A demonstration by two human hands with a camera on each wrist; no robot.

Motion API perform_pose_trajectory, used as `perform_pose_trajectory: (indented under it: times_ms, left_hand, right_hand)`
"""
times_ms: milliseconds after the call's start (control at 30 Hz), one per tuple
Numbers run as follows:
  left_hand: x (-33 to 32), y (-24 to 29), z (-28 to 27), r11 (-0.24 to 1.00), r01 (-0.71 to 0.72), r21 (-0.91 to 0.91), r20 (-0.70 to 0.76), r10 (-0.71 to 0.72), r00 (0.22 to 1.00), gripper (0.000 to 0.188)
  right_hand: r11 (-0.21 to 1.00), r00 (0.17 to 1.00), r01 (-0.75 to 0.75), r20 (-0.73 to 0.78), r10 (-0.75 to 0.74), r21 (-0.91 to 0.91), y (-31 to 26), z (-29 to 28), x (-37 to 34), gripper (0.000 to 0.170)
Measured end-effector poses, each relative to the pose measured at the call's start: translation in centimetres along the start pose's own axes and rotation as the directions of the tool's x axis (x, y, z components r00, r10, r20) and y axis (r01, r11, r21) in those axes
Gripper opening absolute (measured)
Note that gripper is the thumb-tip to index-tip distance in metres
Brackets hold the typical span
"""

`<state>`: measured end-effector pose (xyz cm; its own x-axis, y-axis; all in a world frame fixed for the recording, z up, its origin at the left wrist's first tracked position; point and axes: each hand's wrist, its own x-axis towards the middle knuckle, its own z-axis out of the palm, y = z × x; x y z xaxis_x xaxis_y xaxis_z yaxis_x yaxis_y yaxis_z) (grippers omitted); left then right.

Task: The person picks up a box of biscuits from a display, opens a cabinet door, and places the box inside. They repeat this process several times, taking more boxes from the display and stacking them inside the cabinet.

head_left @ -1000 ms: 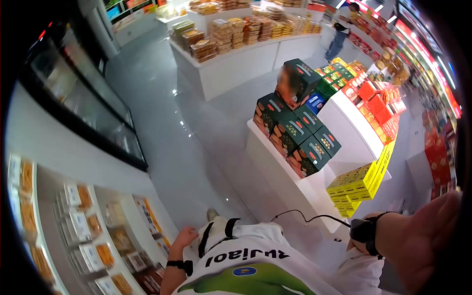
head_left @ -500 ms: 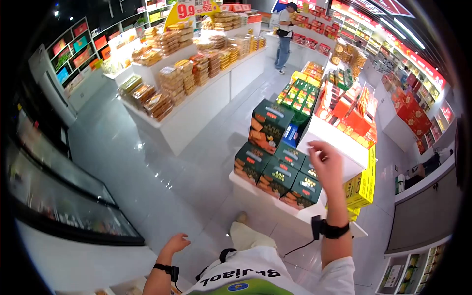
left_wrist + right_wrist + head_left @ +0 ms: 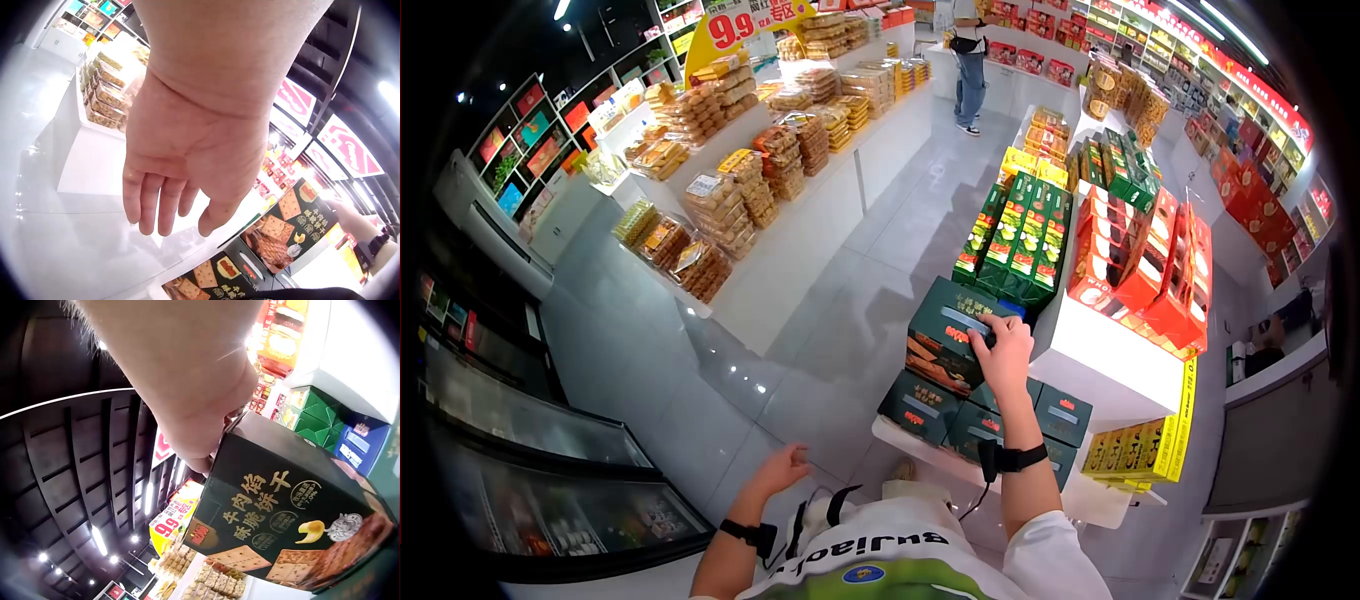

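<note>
A dark green carton (image 3: 943, 335) stands on top of several matching cartons (image 3: 918, 402) at the corner of a white display. My right hand (image 3: 1004, 358) grips its top by the handle strip, fingers curled; the right wrist view shows the hand (image 3: 203, 415) at the upper edge of the carton (image 3: 275, 500), which has biscuit pictures on its side. Some fingertips are hidden there. My left hand (image 3: 778, 470) hangs low over the floor, touching nothing. In the left wrist view that hand (image 3: 194, 150) has relaxed, slightly bent fingers.
Long green boxes (image 3: 1022, 235) lie behind the carton, and red packs (image 3: 1140, 265) fill a raised white block to its right. A counter of packaged snacks (image 3: 725, 205) runs along the left, above glass-topped freezers (image 3: 550, 490). A person (image 3: 970, 80) stands at the far end.
My right hand has come from the far right, over the display, onto the upper carton and now grips it. The view has turned toward the display. My left hand remains low and empty.
</note>
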<state>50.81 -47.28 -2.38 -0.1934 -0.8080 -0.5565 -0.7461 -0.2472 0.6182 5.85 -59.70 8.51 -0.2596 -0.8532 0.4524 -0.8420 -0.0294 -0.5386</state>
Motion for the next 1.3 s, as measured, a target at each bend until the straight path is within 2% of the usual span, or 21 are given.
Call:
perform_pose_trajectory:
  times_ms: [33,167,233,300,367,433,467,533,633,700,767,800,833,900,1000,1100,1133,1167,1233,1267,1300]
  left_hand:
    - [1.5,0.9,-0.6,0.997,-0.038,-0.065,-0.005,0.038,0.999,0.053]
    - [6.5,5.6,-2.9,0.991,-0.111,-0.073,0.061,0.116,0.991,0.056]
    - [9.3,7.6,-3.7,0.974,-0.21,-0.084,0.111,0.219,0.969,0.057]
    - [11.7,10.4,-5.1,0.957,-0.29,-0.022,0.173,0.29,0.941,0.061]
    - [14.7,13.6,-6.2,0.921,-0.387,0.034,0.238,0.369,0.899,0.065]
    - [17.3,15.8,-6.9,0.855,-0.517,-0.033,0.265,0.507,0.82,0.083]
    - [18.6,16.9,-7.0,0.841,-0.54,-0.033,0.298,0.524,0.798,0.083]
    - [20.9,19.9,-7.2,0.738,-0.668,-0.091,0.309,0.659,0.686,0.106]
    - [22.1,24.5,-7.7,0.66,-0.738,-0.144,0.388,0.724,0.571,0.121]
    - [22.5,26.5,-7.5,0.63,-0.757,-0.171,0.426,0.74,0.52,0.126]
    - [23.5,27.3,-6.9,0.609,-0.766,-0.206,0.459,0.751,0.475,0.132]
    - [24.6,27.2,-6.2,0.524,-0.828,-0.201,0.414,0.811,0.413,0.137]
    - [25.4,27.0,-5.5,0.437,-0.878,-0.193,0.369,0.862,0.348,0.142]
    - [26.6,27.3,-5.1,0.411,-0.865,-0.287,0.379,0.878,0.292,0.143]
    - [25.6,29.3,-5.9,0.383,-0.709,-0.592,0.418,0.898,0.137,0.143]
    - [24.0,30.7,-7.0,0.393,-0.676,-0.623,0.489,0.87,0.055,0.143]
    - [23.1,31.1,-7.3,0.331,-0.697,-0.636,0.464,0.886,-0.003,0.142]
    - [22.1,31.2,-7.4,0.331,-0.696,-0.637,0.472,0.882,-0.013,0.142]
    - [19.8,31.2,-7.8,0.136,-0.904,-0.405,0.464,0.883,-0.075,0.142]
    - [18.2,31.0,-7.5,0.016,-0.911,-0.413,0.405,0.899,-0.168,0.139]
    - [16.1,30.7,-7.2,0.014,-0.91,-0.414,0.41,0.896,-0.172,0.139]
  right_hand:
    - [1.0,1.0,0.003,0.007,-0.002,-0.025,-0.1,0.0,0.4,0.026]
    - [0.999,0.998,0.02,0.057,-0.018,-0.036,0.2,0.9,0.5,0.018]
    - [0.996,0.995,-0.013,0.102,0.021,-0.083,-0.7,0.5,0.7,0.03]
    - [0.983,0.999,-0.008,0.049,0.018,-0.185,-2.1,0.2,1.1,0.04]
    - [0.968,0.983,-0.061,0.155,0.101,-0.244,-2.6,0.2,1.7,0.045]
    - [0.953,0.948,-0.136,0.243,0.204,-0.27,-2.8,0.4,2.4,0.045]
    - [0.942,0.948,-0.168,0.216,0.236,-0.291,-2.7,0.6,2.5,0.045]
    - [0.929,0.913,-0.187,0.292,0.285,-0.32,-2.7,0.7,2.7,0.041]
    - [0.891,0.902,-0.202,0.277,0.33,-0.406,-4.2,0.5,2.4,0.038]
    - [0.87,0.923,-0.206,0.208,0.325,-0.448,-5.3,0.8,1.7,0.034]
    - [0.909,0.953,-0.195,0.149,0.265,-0.369,-6.3,1.2,1.1,0.029]
    - [0.93,0.985,-0.121,0.072,0.155,-0.348,-6.6,1.5,0.7,0.025]
    - [0.94,0.981,-0.155,0.064,0.182,-0.303,-7.6,1.1,0.4,0.024]
    - [0.959,0.986,-0.166,-0.034,0.162,-0.228,-8.8,0.9,-0.1,0.023]
    - [0.975,0.972,-0.22,-0.085,0.221,0.019,-11.9,0.1,-0.7,0.025]
    - [0.963,0.948,-0.26,-0.174,0.267,0.065,-14.5,-2.1,-1.6,0.026]
    - [0.951,0.935,-0.29,-0.18,0.305,0.106,-15.5,-3.1,-2.4,0.027]
    - [0.949,0.931,-0.297,-0.189,0.312,0.105,-16.4,-4.0,-3.5,0.027]
    - [0.957,0.92,-0.273,-0.264,0.291,0.101,-18.0,-6.0,-6.4,0.028]
    - [0.942,0.902,-0.304,-0.275,0.333,0.144,-18.7,-7.1,-8.4,0.028]
    - [0.949,0.885,-0.279,-0.345,0.313,0.146,-19.4,-8.0,-10.5,0.026]
